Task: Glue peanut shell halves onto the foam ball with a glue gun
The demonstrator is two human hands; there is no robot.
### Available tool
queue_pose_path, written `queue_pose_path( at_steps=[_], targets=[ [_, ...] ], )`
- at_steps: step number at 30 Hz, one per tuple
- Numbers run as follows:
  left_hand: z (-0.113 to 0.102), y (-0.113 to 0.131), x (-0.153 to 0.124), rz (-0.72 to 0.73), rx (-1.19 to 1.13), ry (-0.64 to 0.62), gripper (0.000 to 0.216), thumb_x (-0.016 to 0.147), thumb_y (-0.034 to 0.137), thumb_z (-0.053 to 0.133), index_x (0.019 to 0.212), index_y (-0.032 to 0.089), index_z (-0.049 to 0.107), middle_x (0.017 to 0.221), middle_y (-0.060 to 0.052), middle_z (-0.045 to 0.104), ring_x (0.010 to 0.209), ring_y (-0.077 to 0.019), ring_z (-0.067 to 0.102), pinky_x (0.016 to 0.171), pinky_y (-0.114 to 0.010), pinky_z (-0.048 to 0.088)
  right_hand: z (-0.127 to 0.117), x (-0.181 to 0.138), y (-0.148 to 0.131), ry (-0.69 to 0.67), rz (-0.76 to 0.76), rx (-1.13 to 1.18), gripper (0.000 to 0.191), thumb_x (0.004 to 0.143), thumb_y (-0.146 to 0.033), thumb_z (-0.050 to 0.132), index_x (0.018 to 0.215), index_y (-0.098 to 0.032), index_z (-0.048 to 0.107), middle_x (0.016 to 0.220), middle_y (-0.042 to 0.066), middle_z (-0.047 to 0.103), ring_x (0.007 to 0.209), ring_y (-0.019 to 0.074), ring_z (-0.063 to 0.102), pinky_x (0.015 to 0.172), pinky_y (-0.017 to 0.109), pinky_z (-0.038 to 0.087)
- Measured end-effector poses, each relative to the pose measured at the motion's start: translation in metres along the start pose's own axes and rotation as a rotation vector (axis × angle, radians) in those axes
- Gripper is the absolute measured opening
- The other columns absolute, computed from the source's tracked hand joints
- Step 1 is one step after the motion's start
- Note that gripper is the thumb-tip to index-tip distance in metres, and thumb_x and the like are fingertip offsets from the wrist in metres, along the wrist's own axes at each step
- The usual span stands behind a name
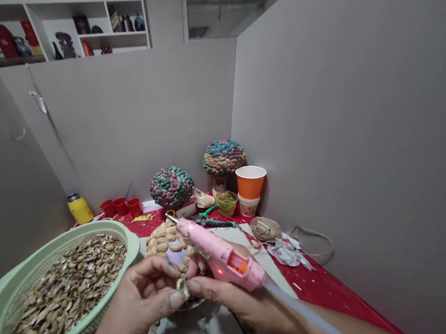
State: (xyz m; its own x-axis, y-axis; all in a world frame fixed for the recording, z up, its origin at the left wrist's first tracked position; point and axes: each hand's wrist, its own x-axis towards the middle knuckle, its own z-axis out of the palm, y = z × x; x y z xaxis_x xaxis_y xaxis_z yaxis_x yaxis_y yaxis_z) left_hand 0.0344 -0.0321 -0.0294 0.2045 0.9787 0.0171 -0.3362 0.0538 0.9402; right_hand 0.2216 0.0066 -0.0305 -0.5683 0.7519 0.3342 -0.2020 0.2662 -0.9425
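Note:
My left hand (135, 298) pinches a small peanut shell (181, 285) between thumb and fingertips, low in the centre. Against the same shell press the thumb and finger of my right hand (236, 296). That hand also grips a pink hot glue gun (216, 252), its metal nozzle pointing up and left and a small red light glowing on its side. Just behind the fingers is a rounded form (161, 243) partly covered in peanut shells, with a bare lilac patch showing. My hands hide its lower part.
A green colander (129, 243) full of peanut shells stands at left. Behind are two colourful shell-covered domes (172, 186), red cups (134, 207), a yellow bottle (79, 208), green-handled pliers (219, 223) and an orange paper cup (250, 182). Twine (266, 229) lies right, near grey partitions.

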Motion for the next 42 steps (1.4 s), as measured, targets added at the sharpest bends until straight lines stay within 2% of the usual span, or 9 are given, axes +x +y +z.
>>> queue_pose_path(
  at_steps=[5,10,13,17,21,26,32,35,42],
  targets=[
    [-0.004,-0.002,0.0,0.051,0.165,0.045,0.021,0.066,0.022,0.087,0.08,0.02,0.071,0.078,0.0,0.074,0.072,-0.0126,0.066,0.068,-0.019,0.053,-0.001,-0.007,0.018,0.072,-0.09,-0.211,0.01,0.091,-0.027,0.064,0.093,-0.018,0.058,0.084,0.001,0.06,0.073,0.0147,0.056,0.067,0.023,0.047],
    [-0.008,-0.005,-0.004,0.113,0.387,0.104,0.017,0.069,0.023,0.085,0.081,0.02,0.072,0.082,-0.001,0.073,0.078,-0.0159,0.067,0.073,-0.022,0.054,0.0,-0.007,0.027,0.124,-0.182,-0.399,0.016,0.089,-0.032,0.064,0.089,-0.018,0.057,0.082,0.003,0.059,0.07,0.0168,0.056,0.066,0.027,0.048],
    [-0.007,-0.005,-0.005,0.096,0.328,0.087,0.018,0.07,0.025,0.085,0.081,0.019,0.073,0.081,-0.001,0.073,0.077,-0.015,0.067,0.071,-0.021,0.053,0.0,-0.008,0.023,0.152,-0.125,-0.346,0.018,0.09,-0.035,0.065,0.088,-0.018,0.057,0.079,0.002,0.058,0.068,0.0158,0.055,0.061,0.025,0.046],
    [-0.004,-0.004,-0.002,0.021,0.104,0.023,0.022,0.066,0.022,0.088,0.081,0.019,0.072,0.078,0.0,0.073,0.073,-0.0122,0.066,0.069,-0.019,0.051,0.001,-0.005,0.009,0.051,-0.05,-0.117,0.022,0.091,-0.037,0.063,0.087,-0.017,0.056,0.079,0.001,0.055,0.068,0.0137,0.051,0.06,0.022,0.042],
    [-0.002,-0.004,0.001,-0.045,-0.075,-0.04,0.026,0.065,0.024,0.088,0.083,0.018,0.069,0.084,-0.003,0.073,0.084,-0.0177,0.068,0.078,-0.025,0.052,0.002,0.0,-0.001,-0.066,0.036,0.077,0.039,0.089,-0.051,0.064,0.077,-0.015,0.054,0.069,-0.001,0.048,0.062,0.0112,0.043,0.06,0.022,0.038],
    [-0.004,-0.003,0.001,-0.009,-0.102,-0.097,0.025,0.069,0.024,0.085,0.085,0.019,0.067,0.085,-0.004,0.074,0.084,-0.0211,0.07,0.082,-0.031,0.052,0.001,0.003,0.002,-0.086,0.088,0.15,0.046,0.086,-0.06,0.064,0.078,-0.016,0.055,0.07,0.0,0.053,0.059,0.0105,0.043,0.052,0.02,0.032],
    [-0.005,-0.002,0.001,0.021,-0.064,-0.051,0.028,0.067,0.024,0.087,0.086,0.02,0.067,0.094,-0.005,0.076,0.09,-0.0205,0.071,0.081,-0.027,0.052,0.005,0.002,-0.014,-0.017,0.001,0.072,0.045,0.085,-0.056,0.067,0.07,-0.016,0.052,0.066,-0.002,0.048,0.06,0.0108,0.043,0.058,0.022,0.039],
    [-0.006,-0.003,0.003,0.039,-0.031,-0.009,0.028,0.066,0.023,0.087,0.085,0.02,0.067,0.092,-0.004,0.076,0.088,-0.0195,0.071,0.08,-0.026,0.053,0.006,0.002,-0.017,0.022,-0.002,0.0,0.041,0.083,-0.054,0.069,0.075,-0.017,0.054,0.072,0.0,0.05,0.066,0.0137,0.047,0.062,0.024,0.043],
    [-0.009,-0.007,0.003,0.082,0.031,-0.009,0.027,0.069,0.014,0.085,0.089,0.021,0.068,0.085,-0.001,0.075,0.082,-0.0139,0.07,0.073,-0.019,0.053,0.001,-0.003,0.01,0.044,-0.066,-0.021,0.016,0.089,-0.03,0.067,0.089,-0.016,0.06,0.082,0.001,0.057,0.072,0.0142,0.053,0.065,0.024,0.045]
  ],
)
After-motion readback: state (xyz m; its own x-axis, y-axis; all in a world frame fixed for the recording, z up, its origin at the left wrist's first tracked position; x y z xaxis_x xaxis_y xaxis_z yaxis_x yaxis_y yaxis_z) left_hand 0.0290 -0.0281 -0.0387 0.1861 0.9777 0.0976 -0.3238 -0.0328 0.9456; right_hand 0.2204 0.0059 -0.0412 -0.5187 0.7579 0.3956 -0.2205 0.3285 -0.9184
